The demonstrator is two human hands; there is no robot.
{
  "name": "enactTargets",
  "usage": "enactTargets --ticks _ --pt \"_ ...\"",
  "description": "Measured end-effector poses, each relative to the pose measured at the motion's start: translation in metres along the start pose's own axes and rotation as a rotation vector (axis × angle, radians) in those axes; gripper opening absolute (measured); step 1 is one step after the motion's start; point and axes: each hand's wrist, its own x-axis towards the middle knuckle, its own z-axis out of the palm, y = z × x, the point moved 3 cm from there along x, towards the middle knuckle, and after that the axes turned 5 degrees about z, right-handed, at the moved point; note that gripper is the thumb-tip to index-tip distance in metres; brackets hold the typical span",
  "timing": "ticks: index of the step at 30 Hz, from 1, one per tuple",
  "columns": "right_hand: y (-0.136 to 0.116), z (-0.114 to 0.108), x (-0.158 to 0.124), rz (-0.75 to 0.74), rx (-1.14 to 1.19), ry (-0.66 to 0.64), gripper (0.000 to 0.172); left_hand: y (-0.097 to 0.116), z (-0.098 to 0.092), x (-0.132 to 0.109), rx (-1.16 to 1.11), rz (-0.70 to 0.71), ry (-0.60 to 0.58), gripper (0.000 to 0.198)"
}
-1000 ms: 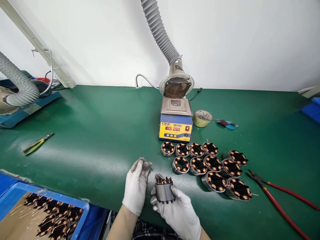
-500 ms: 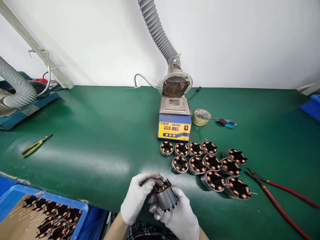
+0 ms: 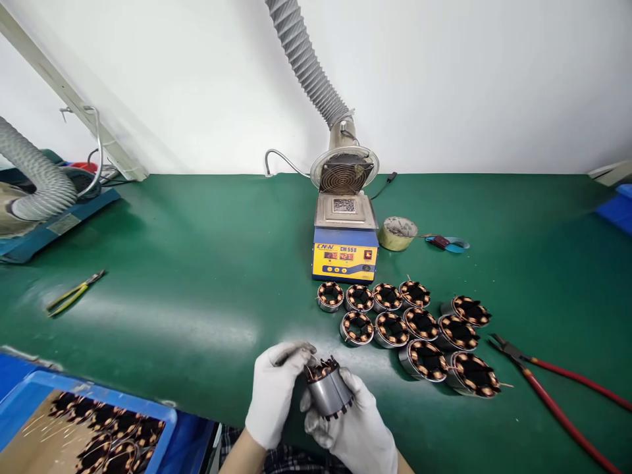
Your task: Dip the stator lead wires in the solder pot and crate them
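In my gloved right hand (image 3: 353, 421) is a motor stator (image 3: 330, 393), a grey metal ring with black toothed insulation and copper windings, tilted with its wound end up and toward the left. My right fingers wrap round its lower side and right wall. My left hand (image 3: 276, 388), also in a white glove, pinches at the stator's upper left rim, where a thin wire end seems to sit between thumb and forefinger; the fingertips partly hide it. Several similar stators (image 3: 391, 329) stand in rows on the green bench just beyond and to the right.
A blue and yellow solder pot (image 3: 344, 253) stands under a fume hose (image 3: 311, 66). A tape roll (image 3: 397, 234) is beside it. Red-handled cutters (image 3: 553, 388) lie right, yellow-handled pliers (image 3: 76, 294) left. A blue bin (image 3: 170, 421) with more stators is at lower left.
My left fingers have drawn slightly up and away from the stator's rim. The stator has turned a little in my right hand and now catches more light.
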Motion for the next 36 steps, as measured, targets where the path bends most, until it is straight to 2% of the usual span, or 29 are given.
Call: enactTargets --ticks 2,5,7,10,11,13,16,19,20,21,23,24,25,27,29,31,33,34,36 --pt "0.000 -0.001 -0.001 -0.005 -0.012 0.012 0.042 -0.002 -0.002 0.008 -0.039 0.071 0.141 0.022" --pt "-0.001 -0.001 -0.002 -0.008 0.016 0.018 0.046 -0.003 -0.010 0.017 -0.138 0.142 0.230 0.029" --pt "-0.001 0.000 -0.001 -0.011 0.015 0.021 0.045 -0.001 -0.013 0.016 -0.166 0.119 0.170 0.035" --pt "-0.001 0.001 0.002 -0.036 -0.014 0.008 0.037 0.002 -0.003 0.002 -0.083 -0.046 -0.090 0.038" --pt "-0.001 0.001 0.002 -0.045 -0.033 0.000 0.035 0.002 0.001 -0.004 -0.055 -0.101 -0.123 0.034" --pt "-0.001 0.000 0.001 -0.086 -0.097 0.015 0.034 0.000 0.005 -0.010 -0.043 -0.164 -0.089 0.026" --pt "-0.006 -0.003 -0.004 -0.225 -0.343 0.135 0.037 0.000 -0.002 -0.004 -0.139 -0.079 0.009 0.026" --pt "-0.010 -0.010 -0.010 -0.370 -0.622 0.366 0.059 0.000 -0.023 0.009 -0.287 0.060 0.137 0.035" --pt "-0.010 -0.013 -0.010 -0.409 -0.698 0.445 0.061 -0.001 -0.027 0.011 -0.305 0.071 0.124 0.041" --pt "-0.010 -0.014 -0.010 -0.451 -0.772 0.513 0.060 -0.002 -0.027 0.013 -0.294 0.055 0.058 0.047" --pt "-0.011 -0.013 -0.008 -0.547 -0.936 0.606 0.055 -0.005 -0.019 0.011 -0.197 -0.019 -0.171 0.055" --pt "-0.011 -0.012 -0.006 -0.598 -1.016 0.642 0.052 -0.007 -0.013 0.008 -0.137 -0.056 -0.259 0.054" --pt "-0.011 -0.010 -0.003 -0.635 -1.086 0.670 0.048 -0.008 -0.007 0.006 -0.088 -0.083 -0.297 0.049" --pt "-0.011 -0.007 0.001 -0.670 -1.189 0.689 0.036 -0.009 0.002 0.004 -0.063 -0.090 -0.250 0.037" --pt "-0.010 -0.005 0.005 -0.689 -1.258 0.653 0.025 -0.009 0.004 0.006 -0.146 -0.091 -0.119 0.033" --pt "-0.010 -0.006 0.007 -0.738 -1.297 0.621 0.024 -0.008 -0.001 0.010 -0.274 -0.086 -0.004 0.032" --pt "-0.011 -0.009 0.006 -0.818 -1.315 0.624 0.030 -0.004 -0.012 0.015 -0.352 -0.034 0.070 0.032" --pt "-0.011 -0.010 0.006 -0.862 -1.331 0.627 0.033 -0.001 -0.018 0.017 -0.345 -0.007 0.067 0.032" --pt "-0.011 -0.010 0.005 -0.958 -1.401 0.614 0.036 0.004 -0.023 0.018 -0.242 -0.016 -0.024 0.038"
